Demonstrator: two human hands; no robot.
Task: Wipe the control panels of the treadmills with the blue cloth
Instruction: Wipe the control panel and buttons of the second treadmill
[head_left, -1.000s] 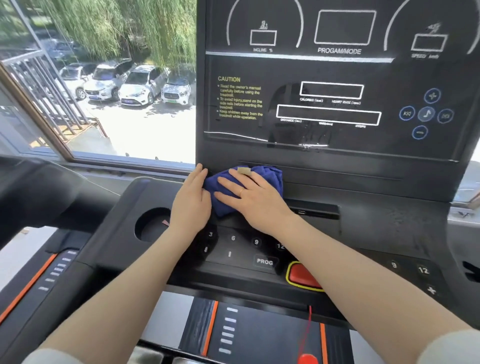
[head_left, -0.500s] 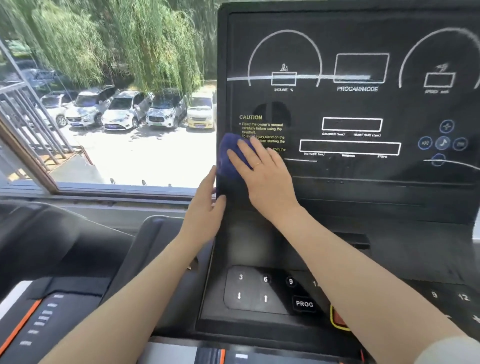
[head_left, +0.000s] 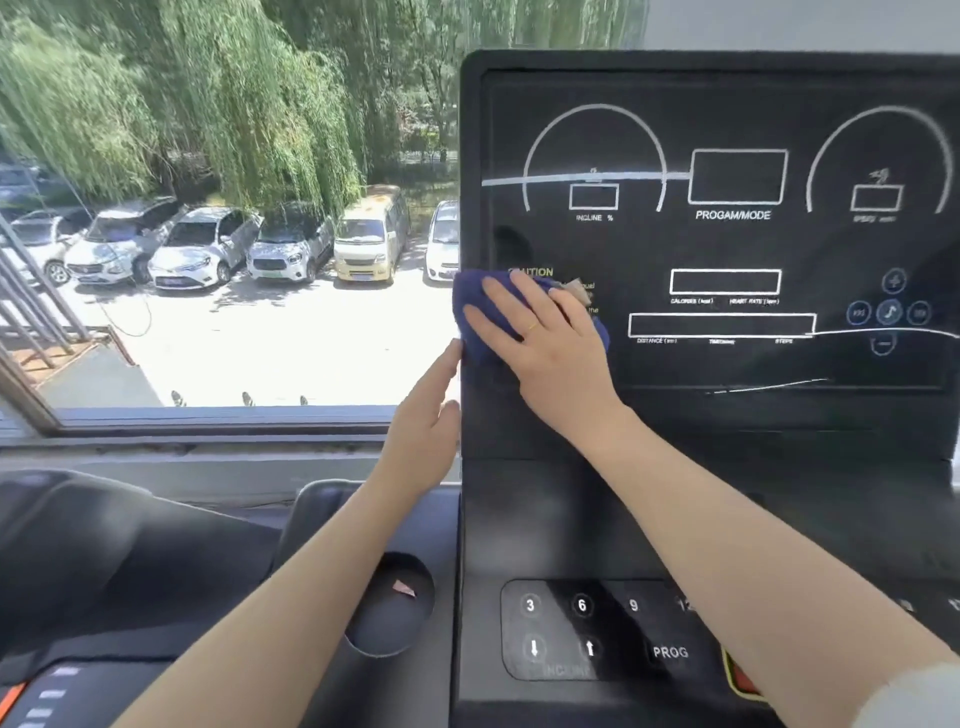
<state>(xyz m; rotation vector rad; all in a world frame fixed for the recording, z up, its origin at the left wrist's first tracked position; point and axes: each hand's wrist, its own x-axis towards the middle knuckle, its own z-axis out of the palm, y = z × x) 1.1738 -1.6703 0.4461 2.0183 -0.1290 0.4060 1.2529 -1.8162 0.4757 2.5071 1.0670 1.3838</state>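
Note:
The black treadmill control panel (head_left: 727, 244) stands upright in front of me, with white dial outlines and display boxes. My right hand (head_left: 545, 343) lies flat with spread fingers on the blue cloth (head_left: 470, 306), pressing it onto the panel's lower left over the yellow CAUTION text. The cloth reaches the panel's left edge. My left hand (head_left: 426, 421), fingers straight, rests against the left side edge of the panel just below the cloth and holds nothing.
Below the panel is a keypad (head_left: 576, 629) with number, arrow and PROG keys and a red stop button (head_left: 743, 680) at its right. A round cup holder (head_left: 389, 608) sits to the left. A window (head_left: 223, 260) on the left shows parked cars.
My view has tilted up and drawn closer. The right hand carried the cloth from the ledge above the keypad up onto the panel face, now slightly right. The left hand moved up to the panel's edge.

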